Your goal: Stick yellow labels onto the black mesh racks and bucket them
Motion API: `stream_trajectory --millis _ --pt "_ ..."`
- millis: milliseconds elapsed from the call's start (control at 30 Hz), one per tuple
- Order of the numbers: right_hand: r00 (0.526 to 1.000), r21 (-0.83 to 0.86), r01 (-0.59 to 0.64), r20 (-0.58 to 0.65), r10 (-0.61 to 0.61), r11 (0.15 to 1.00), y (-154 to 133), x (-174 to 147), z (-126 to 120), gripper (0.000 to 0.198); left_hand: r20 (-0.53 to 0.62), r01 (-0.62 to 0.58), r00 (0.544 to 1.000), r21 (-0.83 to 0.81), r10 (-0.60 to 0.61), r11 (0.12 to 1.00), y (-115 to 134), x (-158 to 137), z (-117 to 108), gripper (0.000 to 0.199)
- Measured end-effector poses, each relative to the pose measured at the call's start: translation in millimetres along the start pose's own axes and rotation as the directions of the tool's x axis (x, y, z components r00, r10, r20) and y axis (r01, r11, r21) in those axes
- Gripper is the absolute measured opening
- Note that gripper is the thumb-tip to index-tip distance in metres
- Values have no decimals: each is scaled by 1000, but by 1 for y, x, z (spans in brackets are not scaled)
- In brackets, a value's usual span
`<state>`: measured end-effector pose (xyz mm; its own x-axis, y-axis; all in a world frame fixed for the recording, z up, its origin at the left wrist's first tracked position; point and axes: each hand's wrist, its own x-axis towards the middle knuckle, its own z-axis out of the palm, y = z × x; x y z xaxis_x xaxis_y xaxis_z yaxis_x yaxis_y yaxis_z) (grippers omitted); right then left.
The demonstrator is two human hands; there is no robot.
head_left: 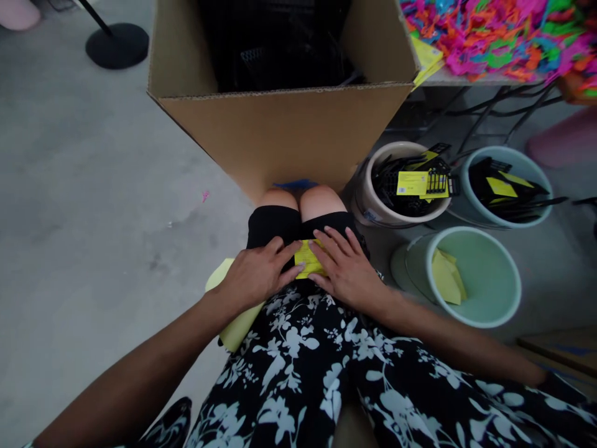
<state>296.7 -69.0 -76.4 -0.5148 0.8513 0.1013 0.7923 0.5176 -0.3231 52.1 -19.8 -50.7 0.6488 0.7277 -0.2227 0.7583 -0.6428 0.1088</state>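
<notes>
A small bright yellow printed card (306, 259) lies on my lap, over the black cloth of my shorts. My left hand (261, 267) has the card's left edge between thumb and forefinger. Stretched out and spread, the fingers of my right hand (347, 267) rest on the card's right side, the thumb at its lower corner. A pale yellow sheet (242, 326) hangs curled beneath my left wrist, partly hidden by the arm. Whether anything lies under the card, I cannot tell.
A large cardboard box (280, 137) with dark contents stands before my knees. To the right are a cream bucket (368, 202) and a blue bucket (543, 177), holding black items with yellow cards, and a green bucket (497, 274) with yellow paper. Colourful pieces (504, 37) cover a table.
</notes>
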Motion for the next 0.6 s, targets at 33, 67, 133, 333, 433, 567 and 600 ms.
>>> stream_trajectory --millis 33,67,133,333,433,567,600 --pt "999 -14 -21 30 22 1000 -1 0 6 64 -5 7 1000 8 -6 1000 1 -1 1 64" --pt "998 -29 -39 48 41 999 0 -2 10 71 -6 14 1000 15 -14 1000 2 -1 2 69" --pt "996 -57 -50 66 54 997 1 -9 15 82 -4 28 1000 26 -28 999 4 -1 4 81" --pt "995 -101 -80 57 86 992 15 -35 10 96 48 23 999 37 -25 999 3 1 0 92" --pt "993 -97 -102 57 108 990 28 -36 4 97 59 33 998 34 -34 999 2 2 -4 90" --pt "996 10 -36 81 35 999 41 -28 -12 92 65 55 996 17 -56 998 -3 0 0 79" --pt "998 51 -18 68 15 999 43 -25 -16 89 62 55 997 -9 -55 998 -8 -1 3 79"
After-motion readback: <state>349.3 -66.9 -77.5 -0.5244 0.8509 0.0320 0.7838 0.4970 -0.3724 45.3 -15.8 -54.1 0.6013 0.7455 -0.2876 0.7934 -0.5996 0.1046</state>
